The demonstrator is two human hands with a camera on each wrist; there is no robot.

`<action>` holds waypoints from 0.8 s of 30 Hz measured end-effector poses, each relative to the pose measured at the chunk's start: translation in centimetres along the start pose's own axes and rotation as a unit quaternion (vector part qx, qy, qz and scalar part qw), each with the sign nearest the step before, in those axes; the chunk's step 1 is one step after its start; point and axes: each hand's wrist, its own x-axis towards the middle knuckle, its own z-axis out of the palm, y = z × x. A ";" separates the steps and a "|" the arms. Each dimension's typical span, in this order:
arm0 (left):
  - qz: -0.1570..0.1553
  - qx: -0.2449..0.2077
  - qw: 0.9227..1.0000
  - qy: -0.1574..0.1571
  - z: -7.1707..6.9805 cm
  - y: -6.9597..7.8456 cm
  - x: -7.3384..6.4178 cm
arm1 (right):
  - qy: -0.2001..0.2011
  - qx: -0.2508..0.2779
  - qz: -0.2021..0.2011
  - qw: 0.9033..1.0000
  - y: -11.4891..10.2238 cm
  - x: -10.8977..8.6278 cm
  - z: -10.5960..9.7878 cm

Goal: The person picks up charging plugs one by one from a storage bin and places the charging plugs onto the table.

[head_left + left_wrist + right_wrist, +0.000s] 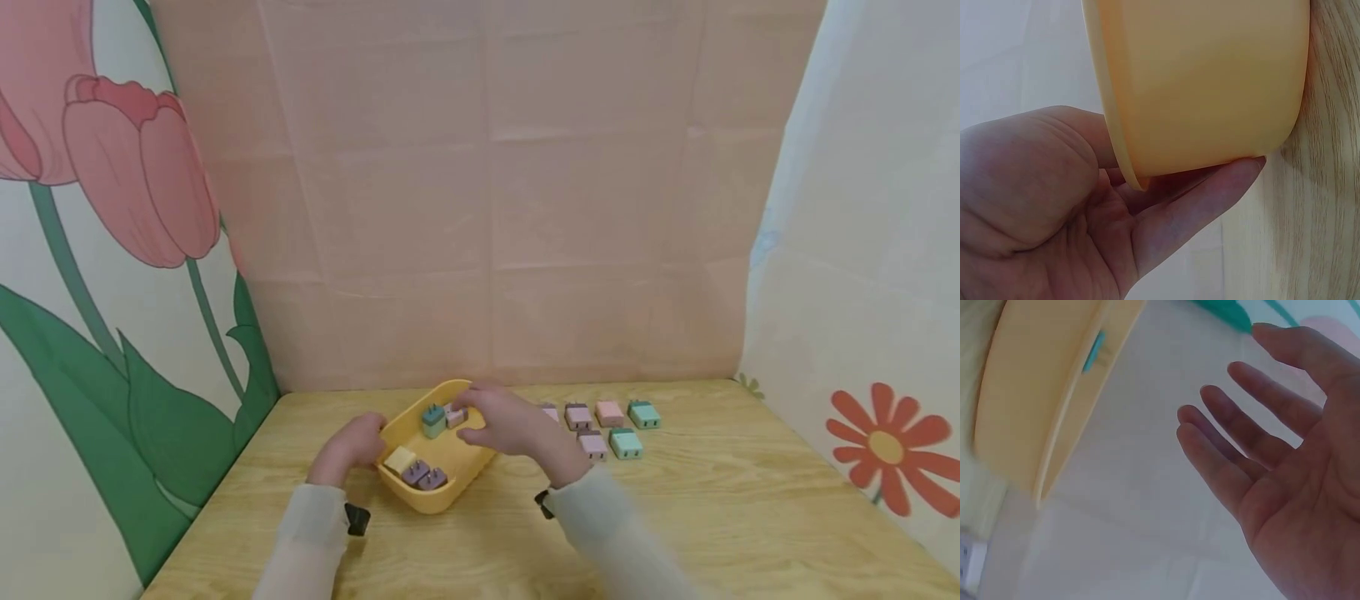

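Your left hand (360,440) grips the tub (453,457) between your hands; your right hand (510,421) hangs over it, fingers (1272,397) wide, holding nothing; chargers (433,422) lie inside and on the bench (712,517); you're likely mid-transfer, so next pinch one.

Head cam: sits above and behind your left hand (360,439) and right hand (508,419), faces forward and down. Farthest, widest view; takes in both your hands, the tabletop (720,508) around them and the pink backdrop (487,208) beyond. Left wrist cam: tight on your left palm, looks along the fingers at the outer wall of the yellow tray (426,502); rolled sideways, tabletop upright past your fingertips. Right wrist cam: close on your right palm, also rolled, tray side-on beyond your fingertips. Overlap: tray in all three; each wrist view shares its own hand with head.
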 end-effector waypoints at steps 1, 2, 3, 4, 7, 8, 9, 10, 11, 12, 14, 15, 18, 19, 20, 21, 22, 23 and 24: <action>-0.001 -0.003 1.000 0.000 0.0 0.0 0.0 | -0.004 0.005 -0.012 1.000 -0.7 0.5 0.5; -0.002 -0.005 1.000 -0.001 0.0 -0.1 0.0 | -0.008 0.006 -0.018 1.000 -1.3 1.0 1.0; -0.002 -0.008 1.000 0.000 0.0 -0.1 0.0 | -0.012 0.004 -0.023 1.000 -1.9 1.4 1.5; 0.000 -0.010 1.000 0.000 0.0 -0.2 0.0 | -0.015 -0.003 -0.026 1.000 -2.4 1.7 2.0; -0.003 -0.024 1.000 -0.003 0.0 -0.4 0.1 | -0.028 -0.022 -0.024 0.999 -3.7 2.6 3.2; -0.003 -0.027 1.000 -0.004 -0.1 -0.5 0.1 | -0.035 -0.031 -0.018 0.999 -4.0 2.8 3.6; -0.003 -0.030 1.000 -0.005 -0.1 -0.5 0.1 | -0.043 -0.034 -0.015 0.998 -4.3 3.0 4.0; -0.006 -0.034 0.999 -0.008 -0.1 -0.5 0.1 | -0.050 -0.035 -0.013 0.998 -4.5 3.1 4.3; -0.007 -0.036 0.999 -0.009 -0.2 -0.4 0.1 | -0.056 -0.034 -0.011 0.998 -4.7 3.2 4.6; -0.009 -0.038 0.999 -0.010 -0.2 -0.4 0.1 | -0.063 -0.034 -0.012 0.997 -4.8 3.3 4.9; -0.009 -0.035 0.999 -0.009 -0.3 -0.3 0.1 | -0.075 -0.029 -0.015 0.997 -5.0 3.4 5.4; -0.006 -0.032 0.999 -0.008 -0.3 -0.3 0.0 | -0.080 -0.028 -0.019 0.996 -5.0 3.5 5.6; -0.001 -0.025 1.000 -0.003 -0.3 -0.2 -0.1 | -0.089 -0.029 -0.026 0.995 -5.0 3.5 6.0; 0.000 -0.022 1.000 -0.002 -0.3 -0.2 -0.2 | -0.091 -0.029 -0.026 0.995 -5.0 3.5 6.1; 0.000 -0.020 1.000 -0.001 -0.3 -0.2 -0.2 | -0.093 -0.029 -0.027 0.995 -4.9 3.5 6.2; 0.000 -0.018 1.000 -0.001 -0.3 -0.1 -0.3 | -0.093 -0.028 -0.027 0.995 -4.9 3.5 6.2; -0.001 -0.018 1.000 -0.001 -0.3 -0.1 -0.3 | -0.095 -0.028 -0.025 0.995 -4.8 3.5 6.3; -0.001 -0.016 1.000 -0.001 -0.3 -0.1 -0.3 | -0.096 -0.026 -0.024 0.995 -4.8 3.5 6.4; 0.001 -0.015 1.000 0.001 -0.3 0.0 -0.3 | -0.096 -0.027 -0.024 0.995 -4.7 3.5 6.4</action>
